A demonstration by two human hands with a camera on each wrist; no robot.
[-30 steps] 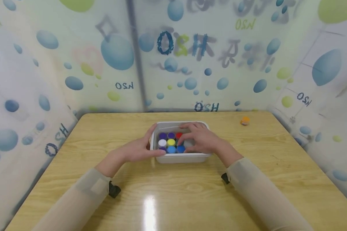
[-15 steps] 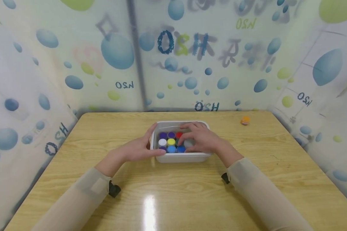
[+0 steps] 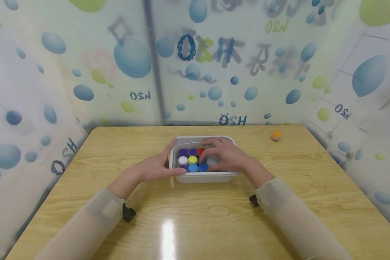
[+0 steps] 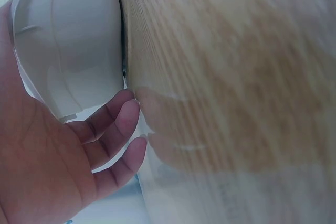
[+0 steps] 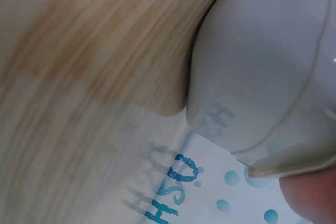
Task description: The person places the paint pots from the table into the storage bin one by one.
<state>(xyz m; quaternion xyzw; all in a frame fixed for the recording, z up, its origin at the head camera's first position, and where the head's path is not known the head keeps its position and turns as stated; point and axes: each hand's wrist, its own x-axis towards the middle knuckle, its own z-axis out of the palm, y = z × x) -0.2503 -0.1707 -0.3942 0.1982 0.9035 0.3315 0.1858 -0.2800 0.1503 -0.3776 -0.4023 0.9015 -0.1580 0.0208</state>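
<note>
A white plastic bin (image 3: 208,177) stands mid-table, holding several small tubs with round lids: purple (image 3: 193,152), red (image 3: 201,151), white (image 3: 182,160), yellow (image 3: 193,160), light blue (image 3: 193,168) and blue (image 3: 203,167). My left hand (image 3: 152,168) grips the bin's left end, thumb along the front rim and index finger at the back corner. Its other fingers (image 4: 118,153) are loosely bent outside the wall. Over the bin's right half, my right hand (image 3: 225,155) reaches in with spread, bent fingers; whether they hold a tub is hidden. In the right wrist view, a finger (image 5: 311,195) touches the rim.
An orange-lidded tub (image 3: 276,136) sits near the back right of the wooden table (image 3: 195,216). Patterned curtains (image 3: 198,83) hang behind the table's far edge and along both sides.
</note>
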